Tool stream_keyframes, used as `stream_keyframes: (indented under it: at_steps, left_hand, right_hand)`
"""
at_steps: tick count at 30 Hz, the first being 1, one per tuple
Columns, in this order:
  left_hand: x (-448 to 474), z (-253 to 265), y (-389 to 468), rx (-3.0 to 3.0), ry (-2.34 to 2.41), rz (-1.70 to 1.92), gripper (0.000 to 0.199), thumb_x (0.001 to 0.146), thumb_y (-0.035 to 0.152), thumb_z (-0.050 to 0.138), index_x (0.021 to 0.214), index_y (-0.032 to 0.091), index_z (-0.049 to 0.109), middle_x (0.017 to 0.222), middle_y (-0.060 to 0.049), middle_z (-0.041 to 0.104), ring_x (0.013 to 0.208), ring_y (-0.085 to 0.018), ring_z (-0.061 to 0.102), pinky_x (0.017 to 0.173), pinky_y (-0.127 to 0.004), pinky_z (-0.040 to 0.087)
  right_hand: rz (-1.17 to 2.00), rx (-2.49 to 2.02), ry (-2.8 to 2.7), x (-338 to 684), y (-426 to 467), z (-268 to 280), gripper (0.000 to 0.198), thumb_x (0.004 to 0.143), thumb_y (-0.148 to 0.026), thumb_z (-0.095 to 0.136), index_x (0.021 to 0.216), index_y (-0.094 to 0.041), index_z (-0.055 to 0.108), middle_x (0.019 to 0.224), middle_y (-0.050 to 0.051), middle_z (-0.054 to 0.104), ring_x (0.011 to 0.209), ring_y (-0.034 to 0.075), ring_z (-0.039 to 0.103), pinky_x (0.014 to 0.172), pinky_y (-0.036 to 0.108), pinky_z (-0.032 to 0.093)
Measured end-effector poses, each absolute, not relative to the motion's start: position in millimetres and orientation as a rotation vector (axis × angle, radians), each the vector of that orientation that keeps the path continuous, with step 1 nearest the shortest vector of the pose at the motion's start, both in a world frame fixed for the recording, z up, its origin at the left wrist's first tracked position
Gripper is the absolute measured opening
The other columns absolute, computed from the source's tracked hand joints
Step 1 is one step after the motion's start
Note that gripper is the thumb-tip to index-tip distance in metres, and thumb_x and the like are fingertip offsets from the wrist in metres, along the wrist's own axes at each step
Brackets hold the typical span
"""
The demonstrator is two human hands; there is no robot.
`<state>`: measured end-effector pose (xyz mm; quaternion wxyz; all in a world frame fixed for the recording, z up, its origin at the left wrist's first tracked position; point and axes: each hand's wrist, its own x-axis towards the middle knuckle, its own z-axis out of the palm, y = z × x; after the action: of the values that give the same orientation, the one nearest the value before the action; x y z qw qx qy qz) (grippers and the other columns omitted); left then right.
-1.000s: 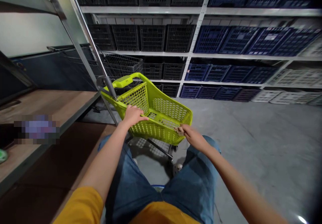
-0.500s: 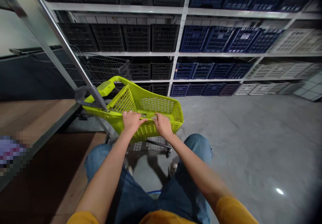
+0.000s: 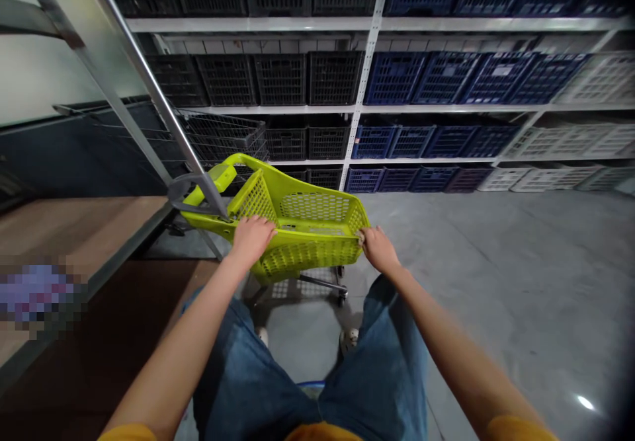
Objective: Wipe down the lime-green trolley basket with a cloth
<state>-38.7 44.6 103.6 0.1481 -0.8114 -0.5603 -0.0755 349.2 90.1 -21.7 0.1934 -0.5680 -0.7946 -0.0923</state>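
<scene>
A lime-green plastic shopping cart (image 3: 317,242) with a perforated basket stands side-on before my knees. My left hand (image 3: 252,237) is closed over the near rim, close to the handle end, with its fingertips curled inside. At the front corner, my right hand (image 3: 380,248) presses closed fingers against the rim. A small crumpled greyish piece, which looks like a cloth (image 3: 361,237), pokes out between those fingers and the cart. The basket's floor shows through its open top, and the cart's handle (image 3: 221,182) points left.
White shelving (image 3: 370,51) holds rows of black crates (image 3: 280,79), blue crates (image 3: 394,77) and pale crates behind the cart. A wire cart (image 3: 223,133) stands behind the handle. On my left are a slanting metal pole (image 3: 143,77) and a wooden shelf (image 3: 99,229). Grey floor (image 3: 476,269) extends right.
My right hand has slid rightward along the rim to the front corner, with the greyish piece in its fingers. My left hand stays on the near rim. The view has shifted slightly.
</scene>
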Motion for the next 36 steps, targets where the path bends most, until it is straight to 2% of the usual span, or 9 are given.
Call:
stream_keyframes:
  at_steps: [4,9,14,17,21,25,29,33,36]
  left_hand:
    - [-53,109,44,-2.302,-1.575,-0.189,0.025,0.095,0.028,0.050,0.101,0.021,0.072,0.091,-0.010,0.072,0.092,-0.027,0.062,0.077,-0.039,0.039]
    - [-42,105,39,-2.309,-1.586,-0.267,0.027,0.095,0.024,0.048,0.107,0.021,0.072,0.094,-0.010,0.074,0.094,-0.027,0.061,0.079,-0.039,0.040]
    - [-18,102,35,-2.269,-1.629,-0.300,0.028,0.096,0.025,0.049,0.116,0.020,0.067,0.094,-0.011,0.074,0.093,-0.027,0.063,0.080,-0.039,0.039]
    - [-4,103,34,-2.243,-1.663,-0.285,0.023,0.096,0.027,0.049,0.108,0.019,0.067,0.089,-0.010,0.073,0.090,-0.027,0.063,0.079,-0.039,0.039]
    - [13,100,30,-2.223,-1.651,-0.270,0.025,0.098,0.024,0.042,0.098,0.018,0.067,0.086,-0.011,0.071,0.089,-0.028,0.063,0.078,-0.039,0.038]
    - [30,93,23,-2.196,-1.650,-0.285,0.027,0.097,0.018,0.039,0.095,0.017,0.066,0.085,-0.012,0.070,0.088,-0.028,0.062,0.077,-0.040,0.039]
    - [52,94,21,-2.183,-1.722,-0.343,0.028,0.095,0.013,0.039,0.092,0.016,0.067,0.085,-0.014,0.070,0.088,-0.029,0.062,0.075,-0.041,0.040]
    - [71,98,20,-2.150,-1.752,-0.374,0.026,0.095,0.012,0.040,0.094,0.015,0.066,0.087,-0.014,0.071,0.087,-0.028,0.063,0.077,-0.041,0.043]
    - [70,100,9,-2.248,-1.580,-0.557,0.023,0.096,0.016,0.045,0.104,0.017,0.067,0.109,-0.013,0.071,0.104,-0.026,0.063,0.087,-0.041,0.046]
  right_hand:
    - [-0.187,-1.655,-2.116,336,110,-20,0.033,0.093,-0.015,0.040,0.120,-0.011,0.058,0.114,0.016,0.067,0.111,0.026,0.058,0.114,0.043,0.033]
    - [-0.160,-1.445,-2.186,236,101,2,0.038,0.092,-0.010,0.039,0.127,-0.008,0.055,0.108,0.018,0.068,0.107,0.028,0.057,0.113,0.050,0.033]
    - [-0.127,-1.271,-2.272,148,86,21,0.040,0.096,-0.015,0.042,0.135,-0.010,0.049,0.119,0.013,0.064,0.109,0.024,0.054,0.105,0.037,0.041]
    - [-0.127,-1.296,-2.307,170,92,21,0.034,0.097,-0.017,0.044,0.130,-0.013,0.053,0.118,0.012,0.065,0.107,0.023,0.055,0.101,0.036,0.042]
    - [-0.140,-1.494,-2.258,263,115,16,0.029,0.096,-0.014,0.042,0.119,-0.009,0.058,0.112,0.018,0.066,0.106,0.026,0.057,0.099,0.041,0.042]
    - [-0.105,-1.778,-2.093,330,136,15,0.032,0.095,-0.011,0.038,0.121,-0.010,0.056,0.122,0.021,0.062,0.114,0.026,0.055,0.102,0.042,0.041]
    - [-0.035,-1.569,-2.099,296,131,14,0.029,0.092,-0.009,0.038,0.113,-0.010,0.058,0.115,0.019,0.064,0.112,0.028,0.054,0.106,0.046,0.040]
    - [-0.032,-1.312,-2.076,226,100,8,0.034,0.093,-0.009,0.037,0.123,-0.013,0.052,0.125,0.014,0.061,0.119,0.026,0.051,0.119,0.052,0.026]
    - [0.014,-1.172,-2.055,213,84,5,0.039,0.092,-0.008,0.036,0.129,-0.015,0.047,0.130,0.012,0.058,0.127,0.024,0.048,0.121,0.052,0.023]
